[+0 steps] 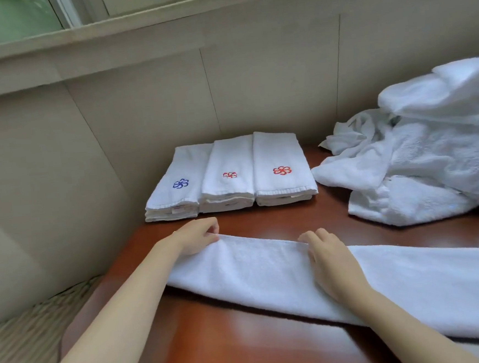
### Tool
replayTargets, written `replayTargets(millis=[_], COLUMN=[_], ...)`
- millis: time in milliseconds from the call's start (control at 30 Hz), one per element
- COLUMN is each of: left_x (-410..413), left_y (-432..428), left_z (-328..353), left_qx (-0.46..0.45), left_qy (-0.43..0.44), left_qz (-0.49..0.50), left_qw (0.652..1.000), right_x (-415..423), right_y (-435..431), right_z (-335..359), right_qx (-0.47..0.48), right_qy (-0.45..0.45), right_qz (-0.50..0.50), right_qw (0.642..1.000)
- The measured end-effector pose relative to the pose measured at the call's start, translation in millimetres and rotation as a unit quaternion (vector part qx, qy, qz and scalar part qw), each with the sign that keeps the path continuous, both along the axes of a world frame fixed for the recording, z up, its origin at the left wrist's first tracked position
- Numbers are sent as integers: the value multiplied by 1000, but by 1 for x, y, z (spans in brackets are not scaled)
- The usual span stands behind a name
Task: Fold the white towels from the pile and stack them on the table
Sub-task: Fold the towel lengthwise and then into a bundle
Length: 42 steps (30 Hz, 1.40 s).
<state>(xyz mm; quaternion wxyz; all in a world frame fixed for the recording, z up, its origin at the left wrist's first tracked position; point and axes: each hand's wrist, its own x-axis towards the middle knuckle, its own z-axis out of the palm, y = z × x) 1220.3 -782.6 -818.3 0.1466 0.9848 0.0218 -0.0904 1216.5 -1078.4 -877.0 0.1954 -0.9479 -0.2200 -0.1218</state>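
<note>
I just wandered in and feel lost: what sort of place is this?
Probably a hotel or guesthouse laundry corner. Three stacks of folded white towels with embroidered flower logos sit on a red-brown wooden table, beside a heap of unfolded white terry towels, under a window.

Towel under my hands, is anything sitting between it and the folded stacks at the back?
Nothing visible. Only a bare strip of table separates the towel from the three folded stacks; the unfolded pile lies off to the right, clear of that path.
</note>
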Motion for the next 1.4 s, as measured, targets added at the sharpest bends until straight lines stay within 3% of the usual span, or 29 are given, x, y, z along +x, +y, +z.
replayTargets(millis=[133,200,267,333,400,500,600,667,700,767,800,833,933,1000,1033,1067,1100,1133,1200,1233,1300,1333,1367,1400], left_x=[-6,-13,-24,-37,-45,-46,-55,-68,-74,-84,-88,-92,-90,-87,-86,-85,-83,-82,-82,-84,-92,-97,-99,-100], left_y=[-8,-15,-27,-40,-44,-18,21,29,27,11,0,-11,-32,-35,-37,-42,-51,-62,-94,-113,-152,-167,-179,-186], left_z=[-8,-17,-30,-43,-53,-51,-37,-34,-35,-37,-39,-42,-38,-24,-15,-5,5,15,33,41,54,57,56,53], left_qx=[63,159,178,71,5,92,161,42,-78,-293,-361,-414,-576,-626,-623,-599,-542,-476,-372,-341,-275,-222,-173,-140], left_qy=[-56,-139,-199,-175,-104,-50,-71,-173,-246,-331,-319,-290,-230,-214,-208,-213,-242,-287,-355,-345,-207,-114,-56,-42], left_qz=[8,-7,-21,-20,-24,43,233,387,459,562,596,612,577,571,576,579,572,532,370,258,2,-103,-170,-195], left_qw=[996,977,964,982,994,994,956,905,850,699,643,608,532,486,486,511,566,639,774,836,939,963,969,970], right_x=[-7,-11,-18,-24,-27,-28,-28,-29,-29,-27,-27,-27,-30,-30,-30,-30,-29,-29,-26,-23,-17,-18,-21,-24], right_y=[5,9,19,27,31,31,31,31,32,33,32,32,30,26,23,19,16,12,-1,-12,-40,-56,-69,-81], right_z=[11,16,15,4,-3,-3,-2,-2,-1,0,0,0,1,6,11,18,27,37,56,64,72,72,71,67], right_qx=[-56,-61,-105,-136,-160,-160,-168,-172,-171,-165,-163,-161,-151,-119,-75,1,112,246,471,538,615,630,625,595], right_qy=[-29,-96,-41,103,140,142,141,143,143,139,139,140,141,147,173,222,294,368,455,484,521,535,544,536], right_qz=[-60,-14,89,126,114,110,113,111,110,107,106,106,111,136,147,151,139,115,43,13,-12,-24,-40,-64], right_qw=[996,993,990,977,971,971,969,968,969,971,971,971,972,972,971,963,939,890,754,690,591,563,559,596])
